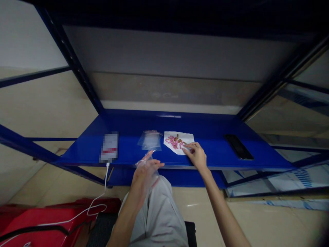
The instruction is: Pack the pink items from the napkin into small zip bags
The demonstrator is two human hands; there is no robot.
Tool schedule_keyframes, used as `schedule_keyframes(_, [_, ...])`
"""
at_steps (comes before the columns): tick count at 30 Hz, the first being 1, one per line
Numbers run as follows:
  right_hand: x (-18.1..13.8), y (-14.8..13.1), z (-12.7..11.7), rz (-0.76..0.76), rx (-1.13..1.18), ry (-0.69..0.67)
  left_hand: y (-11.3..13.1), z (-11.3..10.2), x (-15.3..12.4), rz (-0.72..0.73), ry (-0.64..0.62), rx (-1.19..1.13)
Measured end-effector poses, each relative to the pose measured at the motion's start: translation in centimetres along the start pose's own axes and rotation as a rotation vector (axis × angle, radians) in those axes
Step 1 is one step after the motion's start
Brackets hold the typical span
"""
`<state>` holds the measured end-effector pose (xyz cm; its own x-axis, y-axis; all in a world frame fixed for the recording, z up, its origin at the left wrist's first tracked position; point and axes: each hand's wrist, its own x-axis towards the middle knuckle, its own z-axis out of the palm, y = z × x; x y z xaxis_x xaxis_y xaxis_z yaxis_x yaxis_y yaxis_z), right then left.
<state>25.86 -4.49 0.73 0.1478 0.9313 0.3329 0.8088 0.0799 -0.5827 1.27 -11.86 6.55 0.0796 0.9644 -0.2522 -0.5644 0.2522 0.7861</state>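
Pale grey trousers (164, 219) cover our lap, nearest the camera and below the white paper (189, 137). On that paper lie many small round pink pills (172, 143) and a few brown capsules (176, 139). Just left of the paper is a pile of clear zip bags (151, 140); another clear bag (153, 181), its contents too blurred to tell, overlaps our left hand, below and left of the paper.

Beneath the paper is a glossy blue shelf (213, 132), with a wall (167, 91) behind. A black phone (239, 146) lies right of the paper; far left, a pixelated object joins a white cable (106, 178).

Our left hand (145, 169) has its fingers partly spread; we cannot tell whether it grips the bag. Our right hand (198, 157) bends at the paper's right edge, thumb and fingertips close together around something pale we cannot identify.
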Motion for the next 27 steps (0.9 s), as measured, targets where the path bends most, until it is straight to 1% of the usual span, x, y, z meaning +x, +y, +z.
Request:
schedule_keyframes(3, [0.0,-0.7,0.3,0.016,-0.014,-0.002,0.6,0.5,-0.2,-0.011,0.05,-0.041])
schedule_keyframes(10, [-0.2,-1.5,0.7,0.032,0.005,0.002,1.2,0.6,-1.4,-0.003,0.024,-0.14])
schedule_keyframes(17, [-0.4,-1.3,1.1,0.037,0.045,0.013,1.3,0.3,-1.6,0.025,-0.118,-0.205])
schedule_keyframes(19, [-0.3,-1.3,1.2,0.042,0.052,0.014,1.4,0.4,-1.9,0.027,-0.138,-0.198])
schedule_keyframes(21, [-0.3,-1.4,1.1,0.039,0.078,0.025,1.5,0.5,-2.1,0.047,-0.13,-0.163])
schedule_keyframes(23, [-0.2,-2.0,0.6,0.025,0.139,0.051,1.4,0.5,-2.2,0.092,-0.108,-0.079])
schedule_keyframes(25, [-0.3,-3.3,-0.4,-0.006,0.238,0.068,1.2,0.4,-2.1,0.161,-0.098,0.068])
schedule_keyframes(27, [-0.7,-5.2,-2.0,-0.049,0.352,0.048,0.8,0.1,-2.0,0.237,-0.098,0.261])
